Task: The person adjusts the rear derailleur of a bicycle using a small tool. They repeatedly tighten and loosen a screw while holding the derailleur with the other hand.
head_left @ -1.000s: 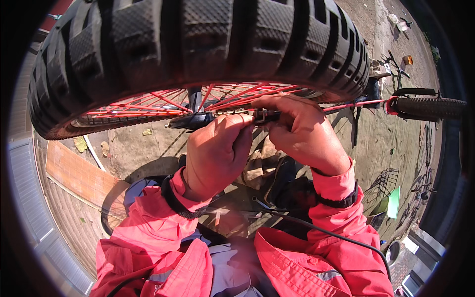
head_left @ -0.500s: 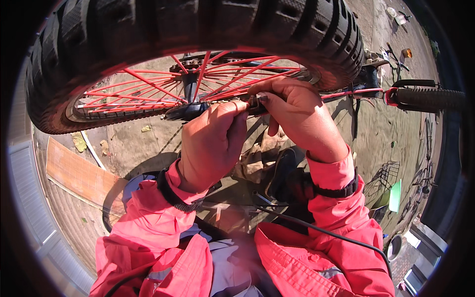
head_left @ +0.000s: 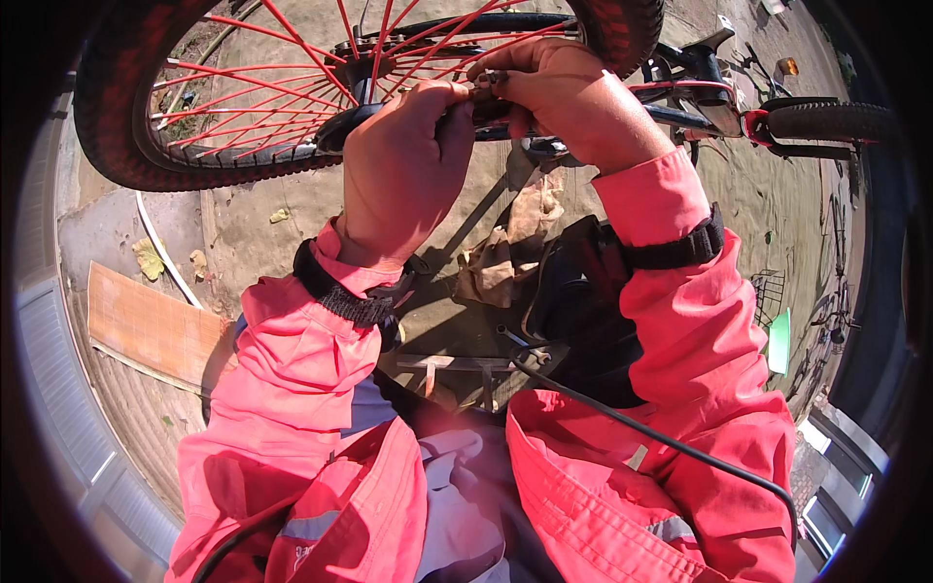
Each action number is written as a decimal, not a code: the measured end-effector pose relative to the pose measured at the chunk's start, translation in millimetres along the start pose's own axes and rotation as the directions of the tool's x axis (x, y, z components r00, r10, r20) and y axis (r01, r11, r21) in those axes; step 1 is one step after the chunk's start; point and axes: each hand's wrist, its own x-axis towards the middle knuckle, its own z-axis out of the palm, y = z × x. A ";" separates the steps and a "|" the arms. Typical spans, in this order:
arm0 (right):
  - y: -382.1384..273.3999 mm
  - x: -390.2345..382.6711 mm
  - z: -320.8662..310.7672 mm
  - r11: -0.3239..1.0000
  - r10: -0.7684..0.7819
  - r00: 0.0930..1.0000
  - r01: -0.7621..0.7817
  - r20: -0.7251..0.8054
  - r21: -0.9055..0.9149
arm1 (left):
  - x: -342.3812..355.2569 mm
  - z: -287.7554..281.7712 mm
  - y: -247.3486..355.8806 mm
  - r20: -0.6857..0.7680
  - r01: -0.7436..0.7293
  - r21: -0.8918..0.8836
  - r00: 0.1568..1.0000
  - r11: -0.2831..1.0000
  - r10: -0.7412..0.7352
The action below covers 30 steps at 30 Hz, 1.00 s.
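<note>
A bicycle wheel (head_left: 126, 165) with a black knobby tyre and red spokes fills the upper left. Just right of its hub (head_left: 363, 78), both hands meet at a small dark metal part (head_left: 489, 100). My left hand (head_left: 406, 167) is closed, thumb and forefinger pinching the part's left side. My right hand (head_left: 575, 99) grips it from the right, thumb on top and fingers curled behind. The fingers partly cover the part, so its exact kind cannot be made out. A black cover (head_left: 340, 128) beside the hub lies next to my left hand.
A second wheel (head_left: 831, 121) of the bicycle is at the right. Crumpled brown paper (head_left: 501, 257) lies on the ground below my hands, near a wrench (head_left: 530, 352). An orange-brown board (head_left: 155, 316) lies at left. A black cable (head_left: 671, 445) crosses my right sleeve.
The wheel and both hands now appear higher in the picture, with more of the spokes and ground in sight. Both hands keep their grip on the small metal part.
</note>
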 end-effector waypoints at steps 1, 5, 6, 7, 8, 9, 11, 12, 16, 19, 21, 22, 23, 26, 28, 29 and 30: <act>0.9 1.2 -2.2 0.999 -0.017 1.000 0.017 0.015 -0.041 | 0.2 -0.6 -0.4 0.012 0.006 0.010 1.000 1.000 -0.006; 4.1 5.6 -6.1 0.998 -0.014 0.999 0.017 0.041 -0.055 | 0.8 -1.0 -6.9 0.046 -0.048 0.071 0.998 0.996 0.045; 4.8 4.8 -9.5 0.999 -0.011 1.000 0.012 0.028 -0.046 | 1.9 0.0 -8.7 0.035 -0.080 0.102 0.996 0.992 0.077; 4.5 6.6 -10.7 0.998 -0.016 1.000 0.017 0.024 -0.053 | 1.7 0.7 -10.0 0.028 -0.093 0.126 0.996 0.988 0.090; 5.1 7.8 -11.4 0.998 -0.018 1.000 0.020 0.022 -0.058 | 1.3 1.0 -11.0 0.018 -0.113 0.145 0.994 0.983 0.111; 5.0 10.0 -12.1 0.998 -0.023 1.000 0.024 0.020 -0.064 | 1.5 1.1 -11.9 0.032 -0.081 0.160 0.997 0.984 0.077; 5.0 15.1 -13.1 0.997 -0.034 0.999 0.036 0.019 -0.075 | 3.1 0.6 -12.5 0.044 -0.034 0.181 0.999 0.983 0.027; 5.7 17.4 -13.2 0.996 -0.040 0.999 0.041 0.020 -0.078 | 4.6 0.6 -12.1 0.041 -0.066 0.211 0.997 0.975 0.058; 11.3 21.6 -12.6 0.995 -0.045 0.999 0.046 0.014 -0.092 | 5.9 -3.3 -3.6 0.062 -0.075 0.303 0.996 0.950 0.059; 12.9 24.1 -13.1 0.994 -0.043 0.999 0.043 0.008 -0.102 | 5.4 -3.3 6.4 0.044 0.076 0.323 0.994 0.943 -0.095; 14.1 25.7 -12.5 0.993 -0.044 0.999 0.045 0.010 -0.111 | 6.1 -3.2 11.7 0.026 0.072 0.319 0.996 0.945 -0.085; 13.6 26.4 -12.9 0.993 -0.047 0.999 0.048 0.008 -0.108 | 7.0 -4.6 13.8 0.046 0.074 0.295 0.995 0.952 -0.091; 13.7 27.0 -13.4 0.993 -0.048 0.999 0.048 0.006 -0.105 | 8.2 -6.4 14.8 0.067 0.076 0.271 0.993 0.960 -0.097; 14.4 28.3 -13.2 0.993 -0.049 0.999 0.049 0.000 -0.107 | 10.2 -5.0 16.1 0.073 0.127 0.256 0.986 0.958 -0.151; 14.3 28.4 -13.2 0.993 -0.051 0.999 0.050 -0.003 -0.107 | 10.8 -3.8 15.3 0.074 0.143 0.270 0.983 0.952 -0.169; 14.0 28.5 -12.8 0.993 -0.051 0.999 0.050 -0.005 -0.108 | 11.7 -4.4 14.5 0.080 0.134 0.277 0.984 0.951 -0.162; 13.7 28.7 -12.6 0.993 -0.053 0.999 0.052 -0.006 -0.107 | 12.7 -5.1 13.4 0.086 0.125 0.285 0.984 0.950 -0.156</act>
